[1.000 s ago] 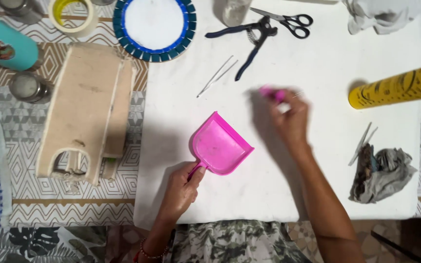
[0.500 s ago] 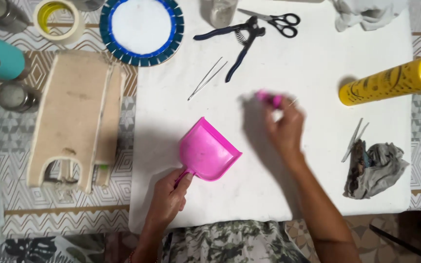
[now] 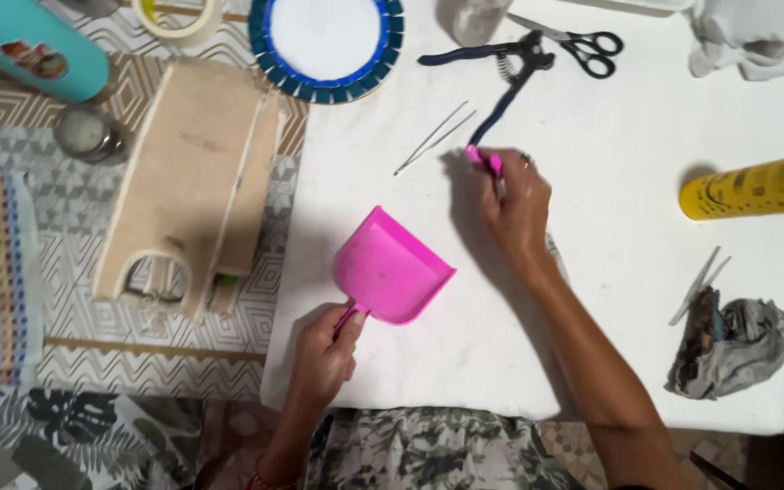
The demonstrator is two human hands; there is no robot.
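Dustpan (image 3: 392, 272), pink and scoop-shaped, lies flat on the white sheet (image 3: 610, 118) covering the bench, its open lip turned toward the right and its short handle pointing down-left. The handle is clamped in the fingers of the left hand (image 3: 327, 349). Above and to the right, the right hand (image 3: 514, 204) is closed around a small pink brush (image 3: 485, 161), of which only the end shows past the fingers.

For clean sweeping, the lip is best pressed flat against the sheet so that nothing slips under it, and the brush drawn in short strokes toward the pan, which is judged to need holding steady against the push.

Just beyond the brush lie blue-handled pliers (image 3: 499, 77) and thin metal tweezers (image 3: 435, 138); black-handled scissors (image 3: 583, 41) are near the far edge. A round white plate with a blue tiled rim (image 3: 327, 41) sits to the upper left. At the right, a yellow cylindrical can (image 3: 755, 186) with dark print lies on its side, with a crumpled grey rag (image 3: 732, 340) below it. Off the sheet, a beige wooden arched piece (image 3: 188, 186) rests on the patterned cloth, a teal printed bottle (image 3: 34, 45) beyond it.
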